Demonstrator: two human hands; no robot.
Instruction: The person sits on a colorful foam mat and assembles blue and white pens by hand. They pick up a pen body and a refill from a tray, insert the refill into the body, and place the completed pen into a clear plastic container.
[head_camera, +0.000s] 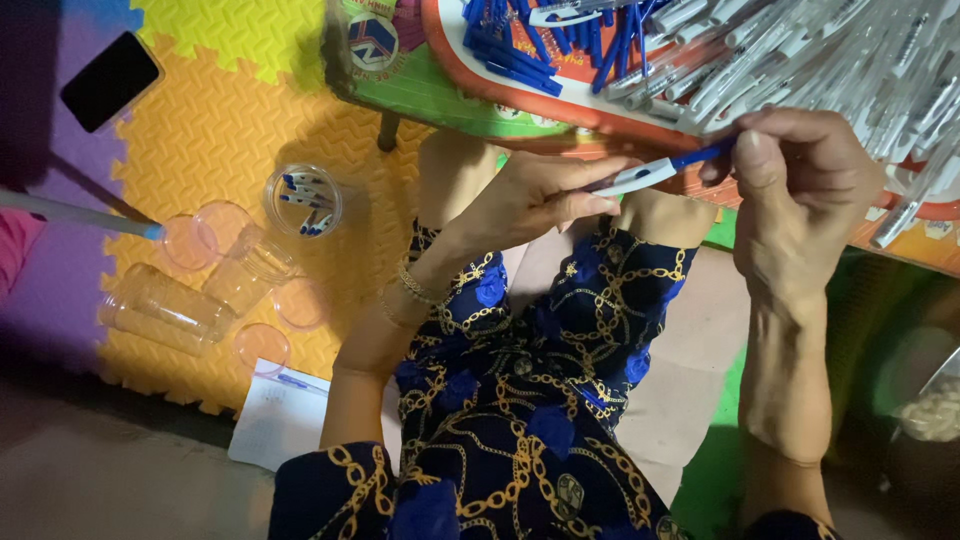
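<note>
- Left hand (530, 200) pinches the white pen (640, 177) barrel, steadying it.
- Right hand (800, 180) grips its blue end, aligned for pressing.
- Desk (450, 90) keeps parts within reach.

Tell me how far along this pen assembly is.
Done: a few blue-and-white pens stand in the clear plastic jar on the foam mat. In hand: left hand and right hand together hold one white pen with a blue cap. Left: heaps of white barrels and blue caps on the tray, plus empty clear jars.
</note>
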